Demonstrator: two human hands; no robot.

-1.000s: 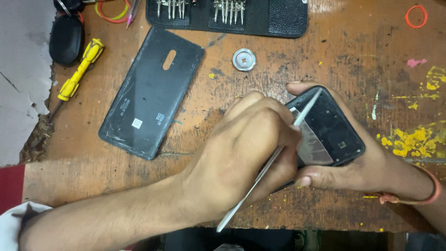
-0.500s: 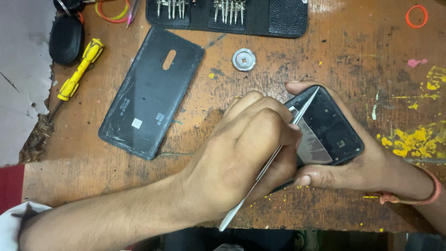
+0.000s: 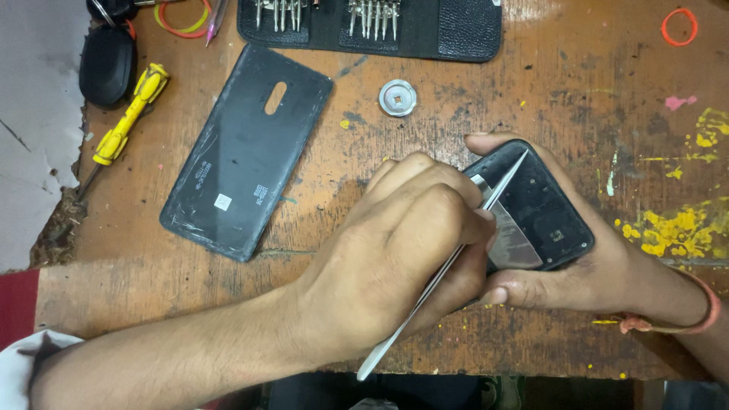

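Right now the nearest thing is the left hand (image 3: 395,258), fingers curled and pinched around a thin metal pry tool (image 3: 448,266) whose near end juts past the table edge and whose tip rests on the far corner of the opened phone (image 3: 535,209). That phone lies near the right side of the wooden table (image 3: 486,99), gripped by the right hand (image 3: 577,273): thumb pressed along its near edge, a fingertip hooked over its far corner.

A slip looks like the main risk. If the tool skates off that corner it could gouge the exposed insides or jab the right fingertip just beside the tip. Pressing too hard could bend the shiny plate (image 3: 509,235) inside.

Farther left, the black back cover (image 3: 247,148) lies flat and well apart, a yellow screwdriver (image 3: 125,121) beyond it. A small metal washer (image 3: 398,98) sits loose near the bit case (image 3: 372,23) at the far edge; a sweeping forearm could knock it off.
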